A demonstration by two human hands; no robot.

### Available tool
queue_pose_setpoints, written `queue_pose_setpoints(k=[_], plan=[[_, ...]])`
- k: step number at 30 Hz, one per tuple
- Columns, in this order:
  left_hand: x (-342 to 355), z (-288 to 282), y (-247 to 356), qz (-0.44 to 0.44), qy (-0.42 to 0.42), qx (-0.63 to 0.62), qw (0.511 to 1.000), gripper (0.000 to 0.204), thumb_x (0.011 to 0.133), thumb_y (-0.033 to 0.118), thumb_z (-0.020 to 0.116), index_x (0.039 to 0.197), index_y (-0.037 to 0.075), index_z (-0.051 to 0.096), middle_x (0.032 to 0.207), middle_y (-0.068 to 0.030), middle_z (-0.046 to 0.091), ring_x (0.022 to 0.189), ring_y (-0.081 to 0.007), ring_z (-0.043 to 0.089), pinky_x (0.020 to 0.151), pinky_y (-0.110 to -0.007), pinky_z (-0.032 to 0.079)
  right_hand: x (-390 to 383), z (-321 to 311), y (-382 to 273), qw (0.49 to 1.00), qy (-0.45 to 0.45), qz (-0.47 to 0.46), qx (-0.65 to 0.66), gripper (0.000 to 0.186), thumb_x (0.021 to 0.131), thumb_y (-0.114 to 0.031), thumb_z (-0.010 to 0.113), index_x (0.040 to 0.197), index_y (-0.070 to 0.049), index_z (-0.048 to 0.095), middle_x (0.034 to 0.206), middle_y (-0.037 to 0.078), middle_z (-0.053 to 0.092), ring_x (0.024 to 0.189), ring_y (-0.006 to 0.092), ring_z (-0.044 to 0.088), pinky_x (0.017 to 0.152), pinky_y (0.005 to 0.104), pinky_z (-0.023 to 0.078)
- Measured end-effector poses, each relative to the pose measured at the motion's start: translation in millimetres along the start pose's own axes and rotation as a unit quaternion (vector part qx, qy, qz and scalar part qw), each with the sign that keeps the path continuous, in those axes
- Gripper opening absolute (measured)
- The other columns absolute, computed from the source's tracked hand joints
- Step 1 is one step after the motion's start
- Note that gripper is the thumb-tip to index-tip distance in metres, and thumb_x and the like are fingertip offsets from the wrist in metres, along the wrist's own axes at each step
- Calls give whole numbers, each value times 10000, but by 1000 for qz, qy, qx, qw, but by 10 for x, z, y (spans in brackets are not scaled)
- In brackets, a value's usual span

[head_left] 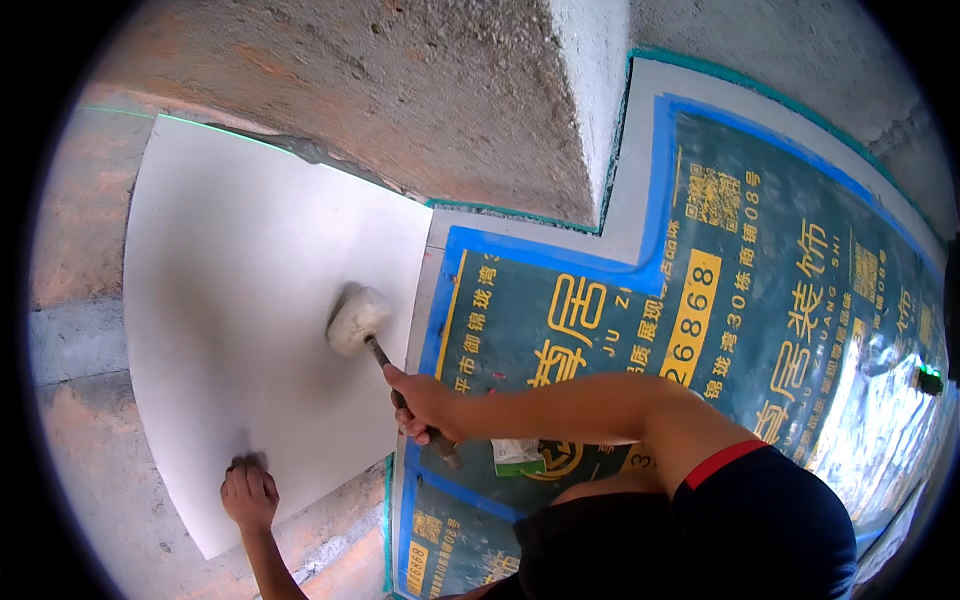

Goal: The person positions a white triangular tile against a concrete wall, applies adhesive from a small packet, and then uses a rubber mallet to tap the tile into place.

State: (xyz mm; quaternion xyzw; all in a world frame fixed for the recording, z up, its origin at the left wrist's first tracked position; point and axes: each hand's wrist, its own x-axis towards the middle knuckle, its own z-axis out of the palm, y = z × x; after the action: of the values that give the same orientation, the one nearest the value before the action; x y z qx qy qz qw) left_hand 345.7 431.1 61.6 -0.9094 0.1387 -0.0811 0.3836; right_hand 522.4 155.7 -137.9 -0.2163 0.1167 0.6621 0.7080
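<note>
A large pale tile lies on the rough floor at the left. My right hand is wrapped round the dark handle of a mallet. The off-white head of the mallet is over the right part of the tile, with a shadow beside it; I cannot tell whether it touches. My left hand rests at the tile's near edge, its fingers curled down. A dark patch shows at those fingertips, and whether they hold anything is hidden.
Beside the tile, green printed protective film edged with blue tape covers the floor. A rough concrete wall corner juts in at the back. A green laser line runs along the tile's far edge. A small white-and-green packet lies below my right forearm.
</note>
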Motion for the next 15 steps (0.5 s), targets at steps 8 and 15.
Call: queue_pose_setpoints(k=[8,15], plan=[[-78,35,-18,-10,-22,-17,1000,120,799,50,638,885,50,553,852,-114,546,763,-301,598,606,-392,475,-154,139,106,971,48,-33,230,577,1006,-659,416,767,-133,413,610,-5,425,445,126,357,464,327,352],[-54,26,-12,-6,-12,-11,1000,115,809,62,637,884,46,550,854,-119,551,766,-311,598,604,-409,475,-65,34,-91,997,-21,38,65,556,1001,-657,436,773,-151,395,611,-20,404,433,106,348,455,311,341]])
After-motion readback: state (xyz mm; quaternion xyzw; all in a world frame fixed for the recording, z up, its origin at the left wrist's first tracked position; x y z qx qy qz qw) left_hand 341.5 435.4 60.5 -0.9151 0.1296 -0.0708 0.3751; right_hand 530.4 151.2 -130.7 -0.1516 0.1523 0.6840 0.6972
